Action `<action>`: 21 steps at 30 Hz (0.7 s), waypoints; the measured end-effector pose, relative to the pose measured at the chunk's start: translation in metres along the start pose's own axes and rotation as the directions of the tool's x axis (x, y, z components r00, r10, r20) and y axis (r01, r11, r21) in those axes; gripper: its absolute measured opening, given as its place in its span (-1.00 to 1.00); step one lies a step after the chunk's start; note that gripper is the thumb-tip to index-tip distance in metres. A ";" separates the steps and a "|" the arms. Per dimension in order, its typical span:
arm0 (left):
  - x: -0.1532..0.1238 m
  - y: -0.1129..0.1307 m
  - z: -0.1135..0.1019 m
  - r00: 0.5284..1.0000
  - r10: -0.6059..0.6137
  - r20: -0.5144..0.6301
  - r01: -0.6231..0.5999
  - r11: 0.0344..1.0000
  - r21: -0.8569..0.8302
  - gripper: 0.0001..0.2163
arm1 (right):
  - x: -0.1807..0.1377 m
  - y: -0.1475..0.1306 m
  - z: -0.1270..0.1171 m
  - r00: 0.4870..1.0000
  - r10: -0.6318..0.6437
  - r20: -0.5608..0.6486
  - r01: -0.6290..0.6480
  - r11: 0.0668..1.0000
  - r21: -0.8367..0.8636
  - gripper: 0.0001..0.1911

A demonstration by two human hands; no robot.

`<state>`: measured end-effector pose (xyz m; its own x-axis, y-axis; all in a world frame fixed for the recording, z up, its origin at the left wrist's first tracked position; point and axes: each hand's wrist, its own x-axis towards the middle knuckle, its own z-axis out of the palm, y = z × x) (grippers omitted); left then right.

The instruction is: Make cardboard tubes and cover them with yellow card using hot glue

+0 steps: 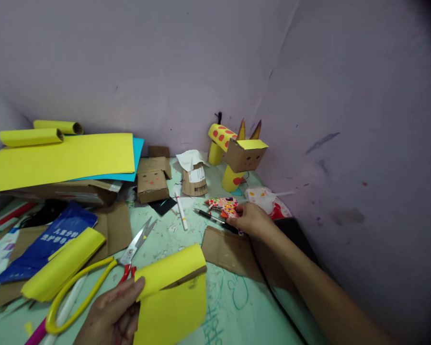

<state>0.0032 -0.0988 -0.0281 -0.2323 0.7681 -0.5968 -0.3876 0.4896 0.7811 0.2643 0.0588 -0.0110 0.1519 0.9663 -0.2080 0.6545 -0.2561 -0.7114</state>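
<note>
My left hand (112, 309) is closed on a sheet of yellow paper (173, 311) at the bottom centre. The sheet's upper part curls around a brown cardboard tube (183, 278), which shows as a strip along the paper's gap; the lower part hangs loose. My right hand (255, 220) reaches forward and grips a floral-patterned glue gun (222, 205) with a black cord (264, 273) trailing back below. A black pen (213, 219) lies right beside it. Left of the yellow paper are yellow-handled scissors (93, 282) and another pair of scissors (140, 242) with red handles.
A yellow paper animal (246, 155) with a box head stands at the back. Left of it are a small cardboard box (153, 187), a marker (181, 211) and yellow sheets (64, 158) carrying rolled tubes. A covered roll (64, 263) and blue packet (53, 239) lie left. Cardboard (222, 249) lies under my right arm.
</note>
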 end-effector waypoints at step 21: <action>-0.008 0.002 0.012 0.998 0.058 0.006 -0.058 0.997 0.050 -0.62 | -0.145 0.022 0.014 0.994 -0.026 0.105 -0.026 0.887 0.461 -0.79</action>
<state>0.0150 -0.0992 -0.0200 -0.2492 0.7974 -0.5496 -0.3283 0.4643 0.8226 0.2463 -0.0878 -0.0060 0.0561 0.9642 -0.2592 0.2353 -0.2651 -0.9351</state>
